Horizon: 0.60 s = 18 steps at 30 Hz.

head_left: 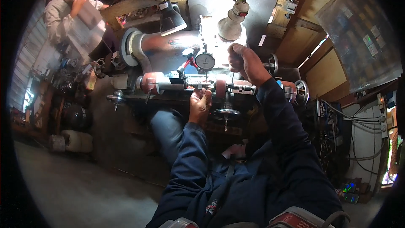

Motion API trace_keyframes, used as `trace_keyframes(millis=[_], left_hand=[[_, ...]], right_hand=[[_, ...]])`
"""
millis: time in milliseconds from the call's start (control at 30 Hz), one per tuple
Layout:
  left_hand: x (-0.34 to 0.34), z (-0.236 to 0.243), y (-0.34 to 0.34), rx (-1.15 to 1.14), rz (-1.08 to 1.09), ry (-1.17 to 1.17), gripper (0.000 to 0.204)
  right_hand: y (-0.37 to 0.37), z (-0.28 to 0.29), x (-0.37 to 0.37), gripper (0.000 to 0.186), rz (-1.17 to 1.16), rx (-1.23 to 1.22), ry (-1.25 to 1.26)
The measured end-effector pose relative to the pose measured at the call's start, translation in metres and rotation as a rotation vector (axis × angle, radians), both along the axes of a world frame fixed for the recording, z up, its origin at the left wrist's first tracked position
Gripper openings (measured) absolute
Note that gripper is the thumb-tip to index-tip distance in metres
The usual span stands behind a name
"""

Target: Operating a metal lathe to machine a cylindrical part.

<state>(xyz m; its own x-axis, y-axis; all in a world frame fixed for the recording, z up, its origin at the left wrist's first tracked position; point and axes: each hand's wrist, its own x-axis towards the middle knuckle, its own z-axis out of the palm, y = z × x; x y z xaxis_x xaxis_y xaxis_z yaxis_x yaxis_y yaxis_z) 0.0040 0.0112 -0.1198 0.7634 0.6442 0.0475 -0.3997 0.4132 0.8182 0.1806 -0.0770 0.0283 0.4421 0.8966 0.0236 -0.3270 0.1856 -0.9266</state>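
My left hand point(199, 106) reaches up to the bench machine, its thumb and fingers closed on a small metal part point(202, 87) mounted along the machine's axis. Just above these fingers stands a round dial gauge point(205, 61) with a white face, held by a red-and-blue jointed arm point(187, 61). Higher and to the right, my right hand point(249, 64) is closed in a fist beside the bright lamp. A thin rod point(233, 77) sticks out below that fist; the rest of it is hidden in the fingers.
A lit lamp point(230, 26) glares over the machine. Handwheels point(226, 114) jut out at its front and right end point(301, 93). A black lamp shade point(171, 19) stands behind. A person point(76, 12) holding a phone stands at the far left. Cables hang on the right wall.
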Motion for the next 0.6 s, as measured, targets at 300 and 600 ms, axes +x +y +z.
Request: trace_keyframes(millis=[300,600], left_hand=[[-0.001,-0.006,0.010,0.063,0.040,0.043,0.012],[-0.003,-0.003,-0.006,0.008,0.027,0.057,0.014]], right_hand=[[0.007,-0.021,0.017,0.040,0.043,0.078,-0.341],[0.003,-0.014,-0.011,0.049,-0.346,0.017,-0.758]])
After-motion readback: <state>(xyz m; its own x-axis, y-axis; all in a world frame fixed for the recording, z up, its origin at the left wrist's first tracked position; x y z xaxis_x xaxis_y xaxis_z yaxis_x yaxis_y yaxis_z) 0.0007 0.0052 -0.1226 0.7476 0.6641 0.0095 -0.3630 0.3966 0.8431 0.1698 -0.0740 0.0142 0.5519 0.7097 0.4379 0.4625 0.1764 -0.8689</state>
